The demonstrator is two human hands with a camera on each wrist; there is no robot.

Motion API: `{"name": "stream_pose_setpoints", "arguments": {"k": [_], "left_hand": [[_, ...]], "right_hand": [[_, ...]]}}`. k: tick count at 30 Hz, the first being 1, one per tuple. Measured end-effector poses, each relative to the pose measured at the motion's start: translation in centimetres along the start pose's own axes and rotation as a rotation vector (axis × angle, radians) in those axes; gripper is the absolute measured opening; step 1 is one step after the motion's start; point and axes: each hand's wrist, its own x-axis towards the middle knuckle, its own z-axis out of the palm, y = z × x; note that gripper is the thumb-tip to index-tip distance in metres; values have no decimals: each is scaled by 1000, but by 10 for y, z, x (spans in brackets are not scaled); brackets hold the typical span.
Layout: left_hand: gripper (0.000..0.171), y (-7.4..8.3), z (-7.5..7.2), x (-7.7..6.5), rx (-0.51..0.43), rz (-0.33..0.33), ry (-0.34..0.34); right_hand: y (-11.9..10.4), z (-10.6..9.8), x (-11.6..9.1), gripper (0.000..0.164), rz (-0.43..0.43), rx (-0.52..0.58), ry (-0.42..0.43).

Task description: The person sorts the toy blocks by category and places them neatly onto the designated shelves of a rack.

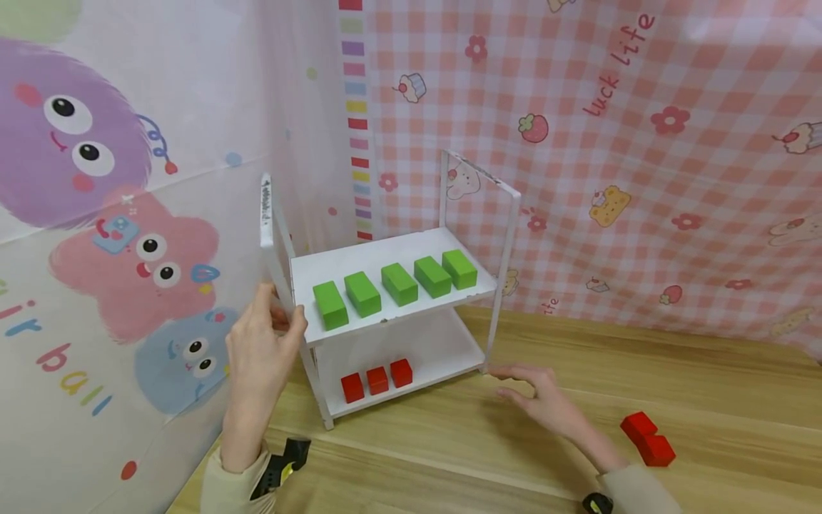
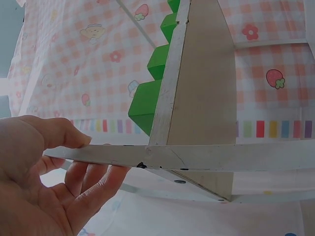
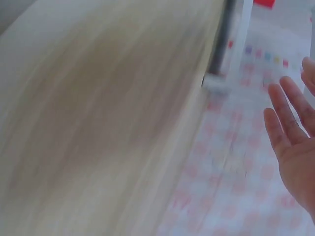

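Note:
A white two-tier shelf point(image 1: 392, 249) stands on the table. Several green blocks point(image 1: 399, 284) sit in a row on its upper board, and three red blocks point(image 1: 377, 380) are lined up at the front of the lower one. My left hand point(image 1: 260, 350) holds the shelf's left front post point(image 2: 108, 154), thumb on one side and fingers on the other. Beside the right front foot, my right hand point(image 1: 539, 400) has its fingers extended and holds nothing. In the right wrist view the fingers point(image 3: 285, 115) are spread apart; that view is blurred.
Two red blocks point(image 1: 648, 439) lie touching each other on the wooden table point(image 1: 449, 442), right of my right hand. A pink checked cloth point(image 1: 578, 164) hangs behind the shelf. Along the left runs a white cloth point(image 1: 186, 285) with cartoon figures, close to my left hand.

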Motion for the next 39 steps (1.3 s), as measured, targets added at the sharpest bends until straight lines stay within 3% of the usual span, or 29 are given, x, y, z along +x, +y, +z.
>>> {"name": "stream_pose_setpoints", "arguments": {"k": [8,13,17,31,39], "left_hand": [[21,0,1,0,-6,5,4],[21,-1,1,0,-5,8,7],[22,-1,1,-1,-2,6,8],[21,-1,1,0,7,3,4],[21,-1,1,0,13,-11,-1]], "right_hand": [[28,-56,-47,27,126,-166,-18],[44,-84,-75,30,149,-189,32],[57,-101,-94,33,216,-226,42],[68,-117,-112,45,517,-285,-160],[69,-113,-110,47,572,-326,-166]]}}
